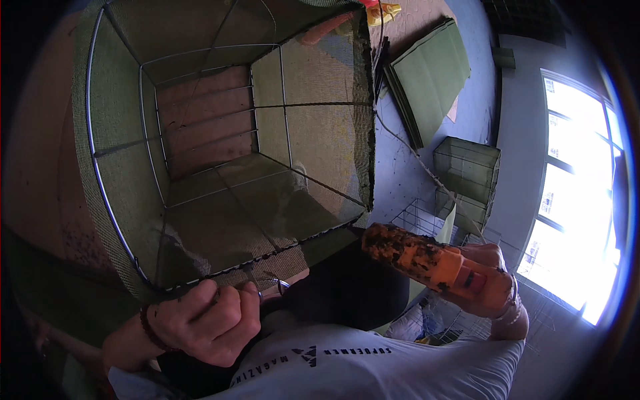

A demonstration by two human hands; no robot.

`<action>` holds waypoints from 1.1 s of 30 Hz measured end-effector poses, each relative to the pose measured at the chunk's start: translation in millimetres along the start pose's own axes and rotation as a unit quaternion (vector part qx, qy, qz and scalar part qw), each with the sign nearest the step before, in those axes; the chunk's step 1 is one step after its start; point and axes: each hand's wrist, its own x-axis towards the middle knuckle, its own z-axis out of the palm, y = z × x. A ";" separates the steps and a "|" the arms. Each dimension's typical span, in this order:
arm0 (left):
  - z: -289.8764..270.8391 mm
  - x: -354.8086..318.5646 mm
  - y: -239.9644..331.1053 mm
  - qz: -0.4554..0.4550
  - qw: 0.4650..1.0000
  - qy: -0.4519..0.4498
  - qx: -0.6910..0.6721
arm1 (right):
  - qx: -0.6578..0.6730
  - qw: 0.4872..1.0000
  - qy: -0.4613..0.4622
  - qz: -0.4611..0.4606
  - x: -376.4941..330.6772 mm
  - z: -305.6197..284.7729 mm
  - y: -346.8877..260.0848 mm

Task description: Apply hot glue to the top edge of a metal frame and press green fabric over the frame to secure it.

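A box-shaped wire frame [285, 107] covered in green mesh fabric [327, 80] lies in front of me with its open side facing me. Dark lumps run along its near and right edges. My right hand [490, 257] grips an orange glue gun [427, 260] smeared with black residue, which has a red part on its body. Its dark tip points left at the frame's near right corner; whether it touches is unclear. My left hand [213, 317] is closed at the near edge, its fingers pinching the mesh. Beside those fingertips is a shiny metal ring [283, 285].
Folded green panels [430, 83] lie at the upper right. Beyond the glue gun stand a green mesh-covered cage [467, 173] and bare wire frames [413, 217]. A pale cord [427, 170] runs down past the large frame toward the gun. A bright window [573, 193] is at the right.
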 end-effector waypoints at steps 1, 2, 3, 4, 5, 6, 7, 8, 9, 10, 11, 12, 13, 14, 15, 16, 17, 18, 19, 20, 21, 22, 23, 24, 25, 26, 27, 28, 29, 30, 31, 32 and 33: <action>0.3 -0.2 0.0 0.000 1.000 0.001 0.000 | -0.001 1.000 0.000 0.000 0.8 -1.7 -1.2; 0.7 -0.4 0.5 -0.002 1.000 0.003 0.001 | -0.003 0.999 -0.035 0.012 2.2 -4.3 -2.5; 0.9 -0.5 1.0 -0.004 1.000 0.006 0.001 | -0.005 0.997 -0.070 0.024 3.0 -5.7 -3.1; 0.8 -0.3 1.2 -0.005 1.000 0.006 0.002 | -0.006 0.997 -0.070 0.023 3.1 -5.5 -3.1; 1.3 -0.1 1.2 -0.005 1.000 0.006 0.006 | -0.007 0.998 -0.059 0.025 2.5 -4.9 -3.2; 1.6 -0.1 1.2 -0.005 1.000 0.007 0.010 | -0.009 0.998 -0.048 0.028 1.5 -4.0 -3.4; 1.7 -0.5 1.6 -0.005 1.000 0.007 0.010 | -0.011 0.999 -0.037 0.030 0.3 -2.8 -3.6; 1.5 -0.7 1.5 -0.005 1.000 0.005 0.007 | -0.012 0.999 -0.026 0.033 -1.1 -1.7 -4.1; 1.3 -0.9 1.3 -0.005 1.000 0.004 0.004 | -0.014 0.999 -0.014 0.036 -2.6 -0.5 -4.5; 0.9 -1.0 0.8 -0.005 1.000 0.004 0.004 | -0.016 0.999 -0.002 0.038 -4.1 0.9 -5.0; 0.4 -0.9 0.7 -0.007 1.000 0.005 0.003 | -0.018 0.999 0.009 0.041 -6.2 2.1 -5.6; 0.0 -0.9 0.7 -0.010 1.000 0.006 0.001 | -0.020 0.999 0.020 0.044 -8.2 3.4 -6.2; -0.2 -1.1 0.9 -0.010 1.000 0.007 0.001 | -0.022 0.998 0.031 0.046 -10.0 4.7 -6.8; -0.4 -1.3 0.9 -0.010 1.000 0.008 -0.002 | -0.024 0.998 0.042 0.049 -11.4 5.6 -7.2; -0.4 -1.7 0.8 -0.011 1.000 0.009 -0.005 | -0.026 0.997 0.053 0.052 -12.5 6.4 -7.5; -0.2 -2.3 0.7 -0.011 1.000 0.009 -0.006 | -0.027 0.996 0.063 0.054 -13.3 7.0 -7.7; 1.1 -2.9 0.9 -0.010 1.000 0.009 -0.008 | -0.029 0.995 0.073 0.057 -13.6 8.0 -6.6; 2.7 -3.4 1.0 -0.009 1.000 0.009 -0.010 | -0.030 0.994 0.083 0.060 -13.4 8.7 -5.4; 3.8 -3.4 1.0 -0.010 1.000 0.009 -0.012 | -0.030 0.994 0.082 0.061 -9.9 6.5 -3.3; 0.6 -2.7 0.8 -0.008 1.000 0.010 -0.008 | -0.025 0.998 0.057 0.018 -5.3 -0.3 -3.6; -2.1 -2.1 0.9 -0.007 1.000 0.010 -0.004 | -0.019 0.999 0.033 -0.024 -3.6 -4.8 -4.1; -4.3 -1.4 1.5 -0.007 1.000 0.011 -0.001 | -0.021 0.999 0.034 -0.026 -6.3 -5.7 -3.9; -3.0 -1.2 1.1 -0.008 1.000 0.008 -0.003 | 0.001 1.000 0.004 0.011 -8.8 -3.9 -1.0; -2.0 -0.9 0.8 -0.010 1.000 0.005 -0.005 | 0.024 0.998 -0.025 0.047 -10.0 -3.0 0.4; -0.9 -0.6 0.4 -0.009 1.000 0.006 -0.005 | 0.023 0.998 -0.025 0.048 -9.3 -3.3 -0.1; 0.1 -0.5 0.5 -0.007 1.000 0.002 -0.001 | 0.017 0.999 -0.026 0.044 -7.0 -3.5 -0.3; 0.7 -0.4 0.6 -0.004 1.000 -0.003 0.004 | 0.012 0.999 -0.027 0.039 -5.0 -4.3 -0.8; 0.9 -0.2 0.7 -0.005 1.000 -0.003 0.004 | 0.011 0.999 -0.028 0.039 -3.3 -7.2 -2.7; 0.5 -0.4 0.9 -0.005 1.000 -0.003 -0.002 | -0.029 0.998 -0.047 0.019 -1.4 -11.1 -6.1; 0.2 -0.7 1.2 -0.005 1.000 -0.004 -0.009 | -0.069 0.995 -0.067 -0.002 -0.1 -13.1 -7.9; 0.2 -1.2 1.3 -0.006 1.000 -0.004 -0.009 | -0.069 0.995 -0.068 -0.002 -0.1 -13.0 -7.0; 0.3 -1.2 1.0 -0.003 1.000 -0.001 -0.003 | -0.068 0.995 -0.066 -0.022 -1.6 -12.9 -5.1; 0.2 -1.2 0.8 0.001 1.000 0.002 0.003 | -0.067 0.995 -0.064 -0.042 -2.8 -11.9 -3.6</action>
